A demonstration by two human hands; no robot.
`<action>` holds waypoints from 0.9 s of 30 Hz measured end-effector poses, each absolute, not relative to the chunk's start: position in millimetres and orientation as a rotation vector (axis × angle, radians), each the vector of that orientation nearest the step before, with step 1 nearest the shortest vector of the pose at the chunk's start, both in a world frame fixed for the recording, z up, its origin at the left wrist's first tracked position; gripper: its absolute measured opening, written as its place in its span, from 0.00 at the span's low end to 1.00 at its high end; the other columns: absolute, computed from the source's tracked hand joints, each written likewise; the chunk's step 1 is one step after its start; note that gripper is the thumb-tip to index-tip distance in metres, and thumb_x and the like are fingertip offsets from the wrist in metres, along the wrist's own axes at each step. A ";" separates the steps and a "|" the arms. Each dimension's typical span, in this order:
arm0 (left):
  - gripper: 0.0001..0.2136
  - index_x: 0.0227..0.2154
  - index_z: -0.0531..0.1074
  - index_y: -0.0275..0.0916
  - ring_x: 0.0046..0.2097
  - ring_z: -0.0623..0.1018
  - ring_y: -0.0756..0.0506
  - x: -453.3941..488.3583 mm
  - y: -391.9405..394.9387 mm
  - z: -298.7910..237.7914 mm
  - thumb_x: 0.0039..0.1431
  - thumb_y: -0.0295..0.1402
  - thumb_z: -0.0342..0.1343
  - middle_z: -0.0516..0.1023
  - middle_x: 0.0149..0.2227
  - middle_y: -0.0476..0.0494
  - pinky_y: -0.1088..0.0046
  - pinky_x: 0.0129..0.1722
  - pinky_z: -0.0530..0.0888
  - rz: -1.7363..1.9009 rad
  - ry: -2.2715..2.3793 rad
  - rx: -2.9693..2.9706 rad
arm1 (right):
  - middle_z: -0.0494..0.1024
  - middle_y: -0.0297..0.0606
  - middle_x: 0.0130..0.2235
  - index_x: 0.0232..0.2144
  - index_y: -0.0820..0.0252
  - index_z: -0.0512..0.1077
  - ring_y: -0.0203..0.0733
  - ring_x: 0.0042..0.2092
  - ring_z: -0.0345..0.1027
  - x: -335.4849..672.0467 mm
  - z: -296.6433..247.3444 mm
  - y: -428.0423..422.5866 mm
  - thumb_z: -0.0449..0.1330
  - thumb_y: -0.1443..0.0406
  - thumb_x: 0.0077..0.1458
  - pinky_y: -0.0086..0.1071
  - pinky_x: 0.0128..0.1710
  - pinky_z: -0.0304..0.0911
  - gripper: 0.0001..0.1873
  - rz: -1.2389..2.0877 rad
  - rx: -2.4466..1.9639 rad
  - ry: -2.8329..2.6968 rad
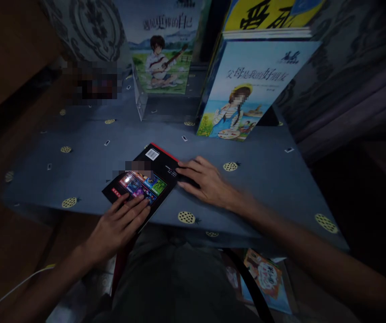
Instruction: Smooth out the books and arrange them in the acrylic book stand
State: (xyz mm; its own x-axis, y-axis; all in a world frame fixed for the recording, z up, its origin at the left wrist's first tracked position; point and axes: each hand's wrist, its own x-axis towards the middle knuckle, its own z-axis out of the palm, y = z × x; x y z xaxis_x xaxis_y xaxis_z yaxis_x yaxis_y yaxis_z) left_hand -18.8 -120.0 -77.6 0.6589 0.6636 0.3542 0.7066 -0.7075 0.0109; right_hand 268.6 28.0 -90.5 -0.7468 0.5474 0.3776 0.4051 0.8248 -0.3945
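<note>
A black book point(139, 179) with a red spine edge, a white barcode and a block of colourful pictures lies back cover up near the table's front edge. It is turned at a slant, its near corner close to the front rim. My left hand point(122, 226) rests on its lower part, fingers stretched out over the pictures. My right hand point(209, 184) lies on the cloth at the book's right side, its fingers extended and the tips at the book's edge. A dark shadow lies under these fingers. Neither hand is wrapped round the book.
On the blue pineapple-patterned tablecloth point(88, 166), a book with a guitar-player cover point(166, 67) stands at the back in a clear stand. Right of it stands a stack fronted by a light-blue book point(256, 76). More books point(263, 278) lie below the table.
</note>
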 end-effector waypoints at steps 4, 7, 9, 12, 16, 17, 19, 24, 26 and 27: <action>0.17 0.60 0.71 0.40 0.55 0.82 0.45 -26.8 -116.7 -54.4 0.71 0.26 0.51 0.83 0.53 0.42 0.64 0.60 0.76 -0.812 -1.268 -2.804 | 0.81 0.50 0.52 0.53 0.60 0.78 0.52 0.49 0.72 282.0 -91.3 24.9 0.57 0.47 0.67 0.51 0.51 0.70 0.26 0.552 -0.614 -2.453; 0.13 0.52 0.77 0.44 0.48 0.85 0.46 -22.8 -108.6 -29.6 0.71 0.31 0.52 0.86 0.48 0.46 0.71 0.49 0.81 -1.067 -1.647 -2.678 | 0.81 0.47 0.53 0.52 0.55 0.79 0.52 0.54 0.73 282.1 -87.3 34.8 0.63 0.48 0.63 0.52 0.55 0.68 0.24 0.682 -0.555 -2.334; 0.10 0.45 0.80 0.45 0.42 0.85 0.46 -19.1 -97.8 -13.6 0.70 0.36 0.54 0.87 0.42 0.49 0.73 0.42 0.81 -1.239 -1.872 -2.497 | 0.83 0.45 0.52 0.50 0.54 0.80 0.51 0.55 0.74 277.0 -82.4 43.2 0.64 0.52 0.63 0.51 0.56 0.68 0.18 0.769 -0.564 -2.213; 0.09 0.36 0.81 0.45 0.36 0.83 0.46 -17.7 -73.0 5.5 0.65 0.41 0.59 0.86 0.34 0.51 0.74 0.36 0.78 -1.484 -2.051 -2.182 | 0.85 0.41 0.47 0.46 0.53 0.82 0.48 0.50 0.76 263.7 -75.6 58.2 0.66 0.56 0.62 0.45 0.52 0.70 0.13 0.912 -0.658 -2.030; 0.10 0.32 0.79 0.42 0.31 0.78 0.48 -26.2 -35.6 22.5 0.59 0.44 0.62 0.81 0.30 0.51 0.75 0.32 0.75 -1.815 -2.032 -2.007 | 0.83 0.37 0.33 0.36 0.57 0.82 0.41 0.34 0.75 241.9 -69.5 81.3 0.69 0.50 0.53 0.34 0.36 0.69 0.17 1.111 -0.772 -1.779; 0.11 0.31 0.78 0.41 0.29 0.76 0.50 -29.0 -27.2 25.8 0.58 0.44 0.63 0.80 0.28 0.52 0.76 0.29 0.73 -1.891 -2.034 -1.990 | 0.81 0.35 0.30 0.33 0.58 0.81 0.39 0.31 0.73 237.1 -67.9 85.6 0.69 0.49 0.52 0.33 0.33 0.68 0.19 1.160 -0.775 -1.724; 0.14 0.29 0.75 0.40 0.24 0.71 0.51 -33.5 -12.0 30.9 0.56 0.46 0.64 0.75 0.25 0.53 0.77 0.23 0.69 -2.035 -2.050 -1.954 | 0.77 0.32 0.25 0.29 0.59 0.79 0.36 0.26 0.69 229.6 -64.6 90.0 0.69 0.46 0.50 0.31 0.29 0.65 0.22 1.249 -0.762 -1.650; 0.16 0.26 0.68 0.40 0.20 0.66 0.53 -37.8 21.5 29.1 0.52 0.44 0.67 0.68 0.20 0.56 0.79 0.20 0.66 -2.395 -2.182 -1.908 | 0.72 0.29 0.19 0.23 0.60 0.74 0.32 0.21 0.63 225.3 -63.7 80.3 0.67 0.40 0.51 0.26 0.23 0.60 0.29 1.431 -0.765 -1.619; 0.17 0.25 0.67 0.39 0.20 0.66 0.54 -38.2 33.2 21.3 0.50 0.44 0.68 0.67 0.19 0.56 0.79 0.20 0.66 -2.502 -2.316 -1.914 | 0.72 0.29 0.19 0.23 0.60 0.73 0.30 0.19 0.62 227.5 -67.6 75.0 0.67 0.39 0.49 0.25 0.20 0.58 0.30 1.556 -0.788 -1.539; 0.18 0.25 0.66 0.39 0.19 0.66 0.54 -38.5 38.5 16.4 0.49 0.44 0.69 0.67 0.19 0.56 0.79 0.21 0.66 -2.529 -2.403 -1.917 | 0.73 0.30 0.20 0.25 0.60 0.73 0.29 0.18 0.62 229.0 -69.8 73.0 0.69 0.39 0.47 0.24 0.18 0.58 0.30 1.647 -0.789 -1.498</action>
